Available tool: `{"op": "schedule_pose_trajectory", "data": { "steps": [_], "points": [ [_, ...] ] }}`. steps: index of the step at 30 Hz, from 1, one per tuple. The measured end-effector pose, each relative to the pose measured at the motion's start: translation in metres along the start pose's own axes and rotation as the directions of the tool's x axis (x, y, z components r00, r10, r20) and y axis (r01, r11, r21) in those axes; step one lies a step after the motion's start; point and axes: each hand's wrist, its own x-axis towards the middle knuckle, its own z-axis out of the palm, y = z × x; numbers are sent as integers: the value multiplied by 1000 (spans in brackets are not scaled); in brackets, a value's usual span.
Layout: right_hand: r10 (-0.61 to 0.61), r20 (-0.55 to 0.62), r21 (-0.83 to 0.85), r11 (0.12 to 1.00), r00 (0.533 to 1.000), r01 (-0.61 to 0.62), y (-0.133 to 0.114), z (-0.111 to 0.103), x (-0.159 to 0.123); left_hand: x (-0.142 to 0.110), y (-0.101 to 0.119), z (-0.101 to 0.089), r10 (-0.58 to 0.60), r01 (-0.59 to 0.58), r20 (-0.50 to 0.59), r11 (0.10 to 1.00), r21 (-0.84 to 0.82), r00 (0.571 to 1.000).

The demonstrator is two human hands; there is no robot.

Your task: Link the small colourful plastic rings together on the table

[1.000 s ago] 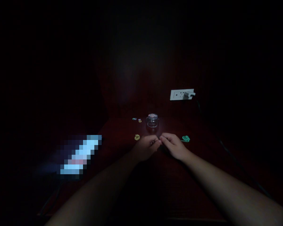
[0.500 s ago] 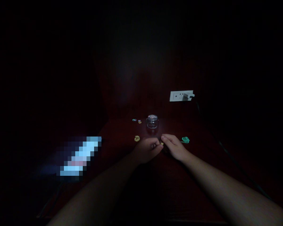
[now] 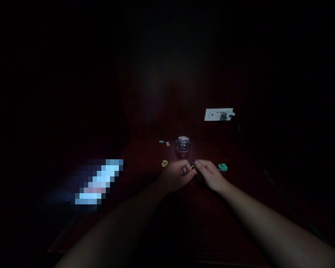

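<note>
My left hand (image 3: 176,175) is closed, thumb and forefinger pinching a small yellow loop (image 3: 192,167). Fingertip to fingertip with it, my right hand (image 3: 211,176) is also closed at the loop's other side, its thumb along the forefinger. Darkness and my fingers hide part of the loop. A coiled yellow cord-like piece (image 3: 164,163) lies just left of my left hand. To the right of my right hand is a folded green cord-like piece (image 3: 222,167). Beyond my hands stands a clear lidded jar (image 3: 182,145).
Small coloured rings (image 3: 168,144) lie left of the jar on the dark red table (image 3: 212,230). A white wall socket (image 3: 212,114) holds a plug, and a cable (image 3: 284,199) runs down at right. At left glows a pixelated bright screen (image 3: 100,182).
The view has shifted slightly, so most things sit a little further right. More of the yellow loop now shows between my fingertips. Both hands keep their pinch.
</note>
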Motion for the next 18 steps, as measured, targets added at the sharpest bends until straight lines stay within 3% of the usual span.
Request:
{"op": "schedule_pose_trajectory", "data": {
  "steps": [5, 9, 18],
  "points": [
    [4, 41, 31, 999, 999, -5, 2, 0, -1, 3, -3, 0, -14, 11, -76, 999, -38, 997],
    [6, 76, 42, 999, 997, -9, 2, 1, -1, 3, -3, 1, -8, 5, -64, 998, -56, 998],
    [-21, 22, -55, 998, 1000, 22, -3, 2, 1, 4, -2, -2, 51, -48, -91, 998, 32, 995]
  ]
}}
